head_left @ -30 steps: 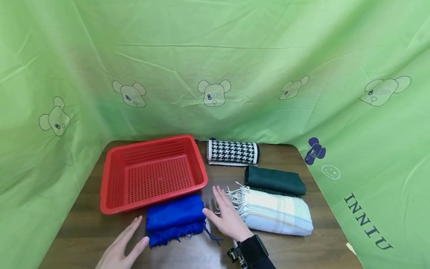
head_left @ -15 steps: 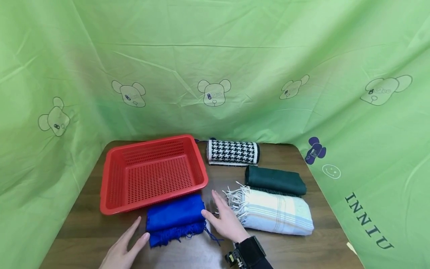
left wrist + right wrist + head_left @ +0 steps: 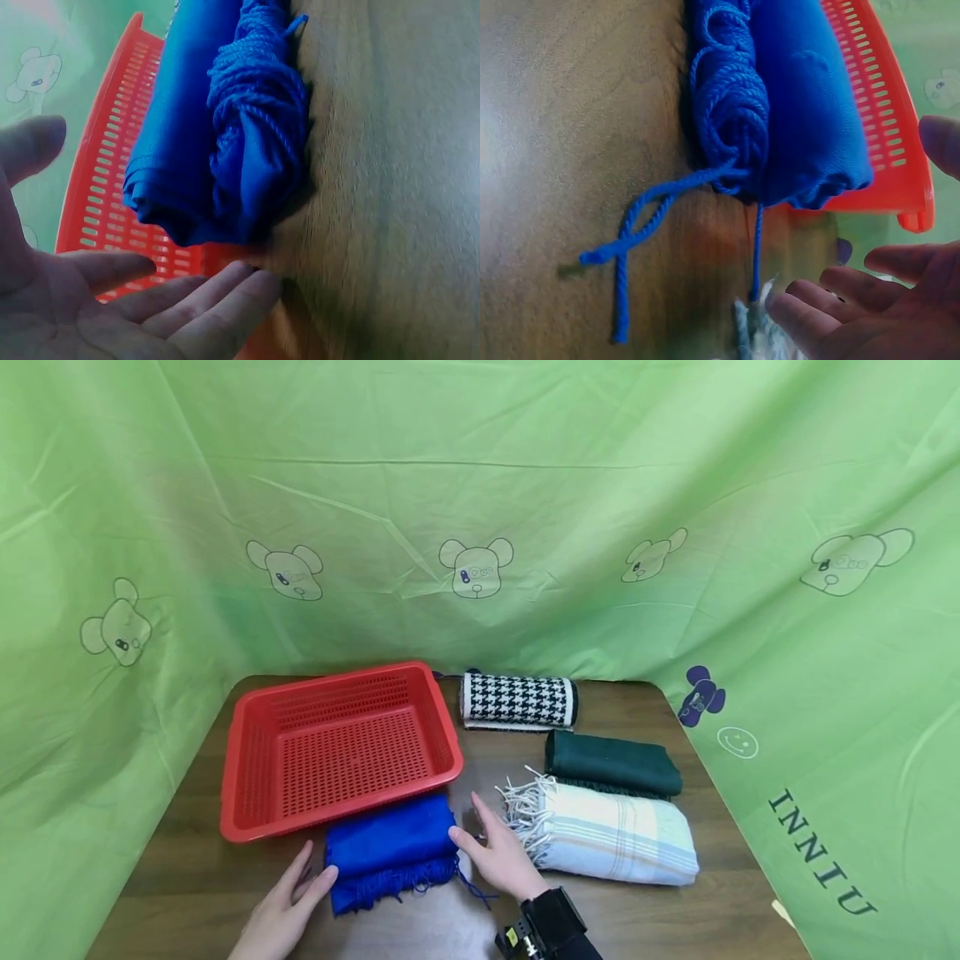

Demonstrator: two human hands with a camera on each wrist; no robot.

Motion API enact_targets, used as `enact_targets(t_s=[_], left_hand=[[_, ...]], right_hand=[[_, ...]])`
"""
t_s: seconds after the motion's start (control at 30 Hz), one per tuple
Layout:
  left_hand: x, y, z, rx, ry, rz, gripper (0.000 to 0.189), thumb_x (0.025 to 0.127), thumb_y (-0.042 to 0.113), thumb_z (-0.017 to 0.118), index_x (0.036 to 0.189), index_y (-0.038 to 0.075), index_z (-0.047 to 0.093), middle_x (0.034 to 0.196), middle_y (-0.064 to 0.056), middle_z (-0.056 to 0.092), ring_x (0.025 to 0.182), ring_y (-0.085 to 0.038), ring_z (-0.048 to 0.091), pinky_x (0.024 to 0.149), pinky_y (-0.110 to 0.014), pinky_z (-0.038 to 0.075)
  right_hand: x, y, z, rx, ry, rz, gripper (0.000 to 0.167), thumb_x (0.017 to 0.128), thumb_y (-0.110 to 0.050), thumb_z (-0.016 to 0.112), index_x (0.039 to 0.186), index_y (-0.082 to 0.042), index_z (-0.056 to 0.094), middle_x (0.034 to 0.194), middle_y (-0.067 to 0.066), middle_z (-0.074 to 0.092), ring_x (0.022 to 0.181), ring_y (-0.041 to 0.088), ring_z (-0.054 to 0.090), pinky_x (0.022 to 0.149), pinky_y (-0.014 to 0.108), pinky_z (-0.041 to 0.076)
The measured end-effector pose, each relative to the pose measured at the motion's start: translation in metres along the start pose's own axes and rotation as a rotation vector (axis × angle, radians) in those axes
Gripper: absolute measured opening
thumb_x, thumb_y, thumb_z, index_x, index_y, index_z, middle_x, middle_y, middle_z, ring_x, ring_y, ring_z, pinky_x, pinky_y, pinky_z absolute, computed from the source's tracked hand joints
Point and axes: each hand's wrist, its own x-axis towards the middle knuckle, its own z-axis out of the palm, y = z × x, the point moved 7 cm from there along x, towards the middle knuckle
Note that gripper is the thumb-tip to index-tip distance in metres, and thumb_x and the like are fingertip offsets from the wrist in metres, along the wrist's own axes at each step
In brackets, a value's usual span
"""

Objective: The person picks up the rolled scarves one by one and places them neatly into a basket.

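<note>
A folded blue scarf (image 3: 393, 837) with corded fringe lies in front of the red basket. My left hand (image 3: 283, 906) is at its left end, thumb tip right at the edge in the head view. In the left wrist view the left fingers (image 3: 217, 307) are extended beside the rolled end, with a gap showing. At the opposite end is my right hand (image 3: 504, 858), thumb and fingers spread and holding nothing. In the right wrist view its fingers (image 3: 810, 311) point towards the scarf end, where loose blue cords (image 3: 641, 221) trail onto the table.
The red perforated basket (image 3: 352, 808) stands directly behind the blue scarf, with nothing in it. To the right lie a white-and-pale-blue fringed scarf (image 3: 615, 831), a dark green folded cloth (image 3: 611, 764) and a houndstooth roll (image 3: 517, 700). A green curtain (image 3: 480, 460) surrounds the wooden table (image 3: 720, 860).
The left hand has shifted slightly right, bringing its thumb to the scarf's left edge. My right hand has drawn a little back and left. Scarf and basket have stayed in place.
</note>
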Motion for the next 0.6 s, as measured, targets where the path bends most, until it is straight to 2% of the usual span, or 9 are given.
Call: enact_targets(t_s=[0.1,0.2,0.4,0.6], left_hand=[[0.003,0.003,0.0,-0.014,0.007,0.017,0.11,0.099,0.079,0.051,0.17,0.001,0.018,0.162,-0.033,0.037,0.141,-0.048,0.053,0.111,-0.075,0.038],[0.005,0.006,0.0,-0.046,0.016,0.05,0.106,0.102,0.072,0.053,0.168,-0.002,0.019,0.161,-0.034,0.038,0.14,-0.049,0.053,0.111,-0.068,0.044],[0.008,0.012,0.006,-0.236,-0.01,0.072,0.098,0.107,0.056,0.057,0.165,-0.011,0.016,0.162,-0.04,0.03,0.143,-0.054,0.046,0.099,-0.051,0.06],[0.011,0.015,0.01,-0.397,-0.04,0.045,0.097,0.109,0.049,0.057,0.164,-0.015,0.01,0.162,-0.045,0.021,0.148,-0.057,0.034,0.097,-0.052,0.06]], right_hand=[[0.001,0.003,0.002,0.053,-0.003,0.006,0.082,0.107,-0.05,0.061,0.163,0.005,0.036,0.159,0.033,0.046,0.139,0.049,0.054,0.113,0.061,0.047],[0.003,0.007,0.003,0.111,-0.007,0.012,0.081,0.108,-0.047,0.062,0.162,0.007,0.035,0.158,0.036,0.045,0.141,0.05,0.052,0.114,0.059,0.046],[0.005,0.01,0.004,0.145,-0.012,0.048,0.08,0.108,-0.048,0.061,0.162,0.005,0.036,0.158,0.033,0.047,0.143,0.048,0.052,0.116,0.062,0.043],[0.004,0.007,0.005,0.195,-0.013,0.042,0.077,0.108,-0.044,0.062,0.16,0.009,0.038,0.155,0.032,0.052,0.141,0.046,0.054,0.117,0.062,0.043]])
